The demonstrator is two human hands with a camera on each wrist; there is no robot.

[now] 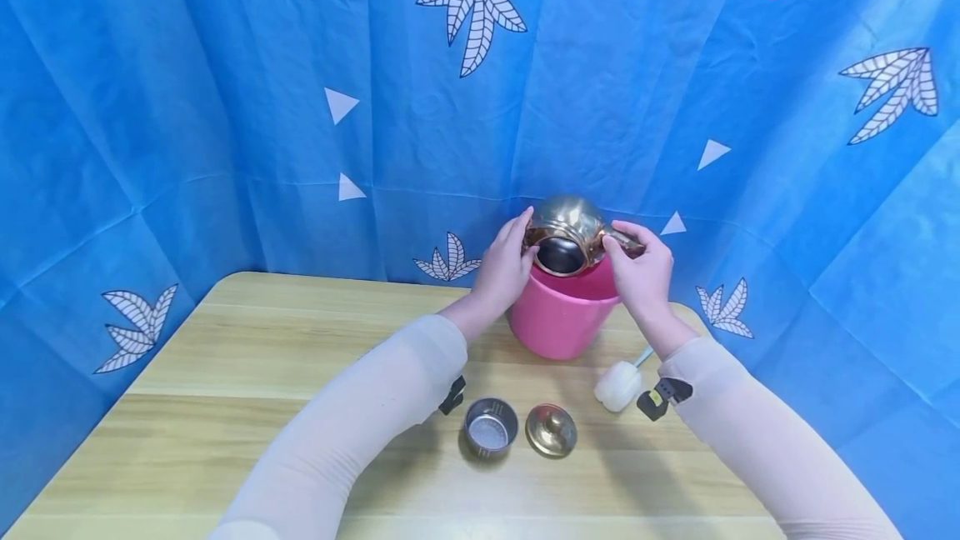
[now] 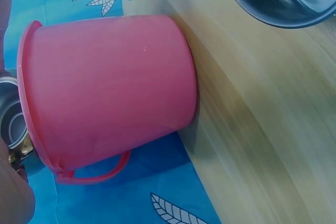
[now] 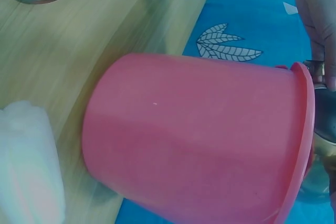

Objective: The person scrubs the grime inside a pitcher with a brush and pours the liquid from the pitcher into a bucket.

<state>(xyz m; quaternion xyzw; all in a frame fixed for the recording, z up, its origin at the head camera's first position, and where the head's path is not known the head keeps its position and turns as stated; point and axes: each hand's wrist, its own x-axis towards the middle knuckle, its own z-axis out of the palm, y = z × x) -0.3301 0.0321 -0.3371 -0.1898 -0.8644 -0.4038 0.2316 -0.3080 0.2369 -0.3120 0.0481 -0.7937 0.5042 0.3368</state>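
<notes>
A shiny gold-coloured teapot (image 1: 567, 219) is held tilted over the pink bucket (image 1: 555, 323), its round mouth turned toward me and its inside dark. My left hand (image 1: 506, 265) grips the pot's left side, thumb near the rim. With fingers and thumb round the handle on the other side, my right hand (image 1: 645, 269) holds it too. In the left wrist view the pot's mouth (image 2: 11, 114) shows just past the bucket's rim. The right wrist view catches only part of the pot (image 3: 325, 145) at its edge.
On the wooden table (image 1: 300, 407) in front of the bucket are a metal strainer cup (image 1: 491, 427) with small holes and a gold-coloured knobbed lid (image 1: 551, 430). A white sponge brush (image 1: 618, 386) lies to their right. A blue patterned curtain (image 1: 420, 132) hangs behind the table.
</notes>
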